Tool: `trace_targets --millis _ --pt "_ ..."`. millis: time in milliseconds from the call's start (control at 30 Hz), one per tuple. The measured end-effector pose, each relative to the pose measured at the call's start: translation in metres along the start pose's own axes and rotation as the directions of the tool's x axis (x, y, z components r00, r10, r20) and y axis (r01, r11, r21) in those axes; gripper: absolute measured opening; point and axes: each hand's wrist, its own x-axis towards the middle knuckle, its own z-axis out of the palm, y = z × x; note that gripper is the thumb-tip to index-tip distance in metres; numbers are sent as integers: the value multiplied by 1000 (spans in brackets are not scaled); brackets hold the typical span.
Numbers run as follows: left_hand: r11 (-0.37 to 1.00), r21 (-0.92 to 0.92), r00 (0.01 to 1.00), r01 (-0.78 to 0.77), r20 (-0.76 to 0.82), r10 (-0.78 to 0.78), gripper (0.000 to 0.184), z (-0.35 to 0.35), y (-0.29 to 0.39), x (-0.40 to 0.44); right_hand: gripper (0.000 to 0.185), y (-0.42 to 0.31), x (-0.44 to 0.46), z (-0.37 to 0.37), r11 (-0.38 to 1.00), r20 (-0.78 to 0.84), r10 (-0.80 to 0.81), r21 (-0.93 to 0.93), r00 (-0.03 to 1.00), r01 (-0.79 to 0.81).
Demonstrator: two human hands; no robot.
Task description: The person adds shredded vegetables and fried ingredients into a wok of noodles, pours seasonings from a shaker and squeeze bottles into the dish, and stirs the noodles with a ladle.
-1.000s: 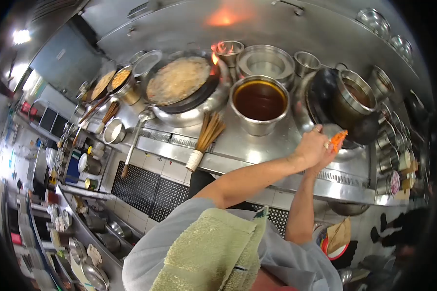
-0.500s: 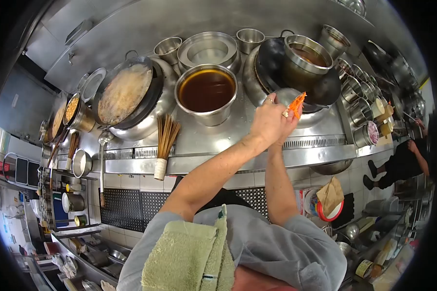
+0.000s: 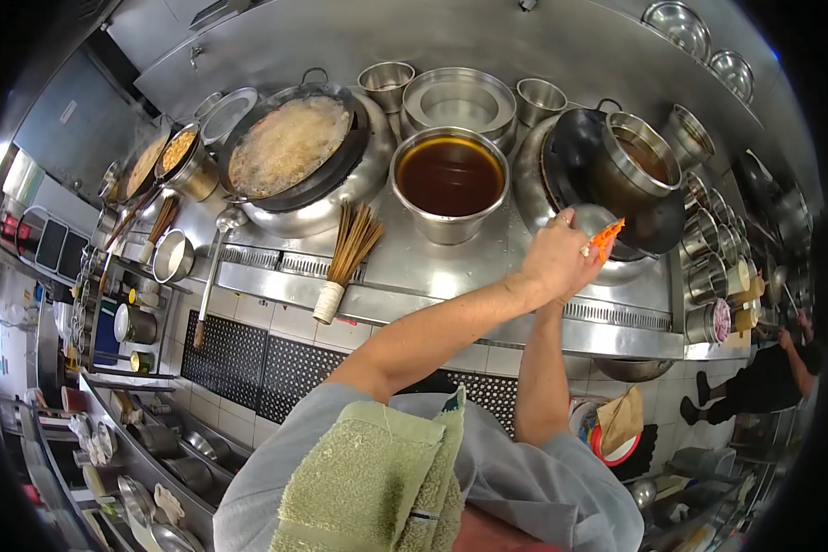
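Note:
My left hand (image 3: 554,259) and my right hand (image 3: 577,283) are close together over the front of the right-hand wok (image 3: 658,210). The left overlaps the right and hides much of it. Bright orange strips, which look like shredded carrot (image 3: 605,237), stick out past the closed fingers, with a small pale bit beside them. Just beyond my hands is a rounded shiny metal surface (image 3: 594,219); whether it is a bowl or a ladle I cannot tell. A steel pot of liquid (image 3: 642,156) rests in the wok.
A pot of dark brown liquid (image 3: 449,175) stands mid-counter. A bamboo brush (image 3: 348,258) lies at the counter edge, left of it. A wok of foamy liquid (image 3: 290,147) and a ladle (image 3: 213,276) are farther left. Steel containers (image 3: 706,276) line the right; a person (image 3: 754,377) stands beyond.
The camera view has turned, so the counter appears farther right and slightly lower. My hands stay together with the orange strips, over the same wok.

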Motion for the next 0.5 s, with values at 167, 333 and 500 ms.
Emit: trace_targets --millis 167,333,500 --pt "1000 -22 1000 1 18 -1 13 -2 1 -1 47 -3 -3 -6 997 25 75 16 997 -75" --pt "992 -124 998 -8 -57 1 12 5 -20 -5 48 -10 3 -4 860 8 -252 -457 968 228" --pt "953 -287 952 -101 -306 9 13 -1 -77 -37 53 -44 -8 9 182 561 -232 -777 794 603"
